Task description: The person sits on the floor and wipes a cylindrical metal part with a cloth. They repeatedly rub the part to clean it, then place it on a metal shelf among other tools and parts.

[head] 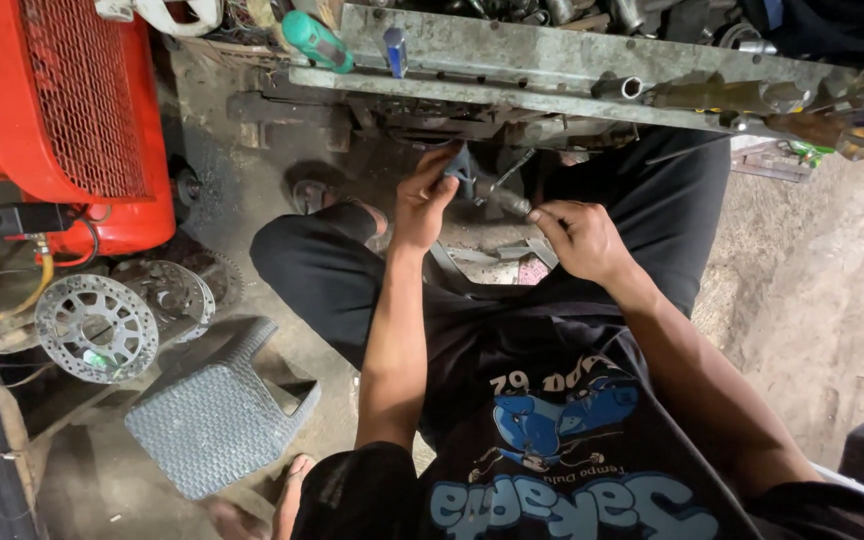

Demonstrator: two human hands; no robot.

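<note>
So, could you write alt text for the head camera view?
A seated person's left hand and right hand work on a small metal part under a cluttered workbench; brake discs lie nearby.

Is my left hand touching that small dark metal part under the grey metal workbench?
Touching. The head view shows the left hand with its fingers wrapped around the small dark metal part, no gap visible, just below the grey metal workbench.

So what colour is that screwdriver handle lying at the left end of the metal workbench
Green, a teal shade; the screwdriver handle shows best in the head view, on the workbench edge.
</note>
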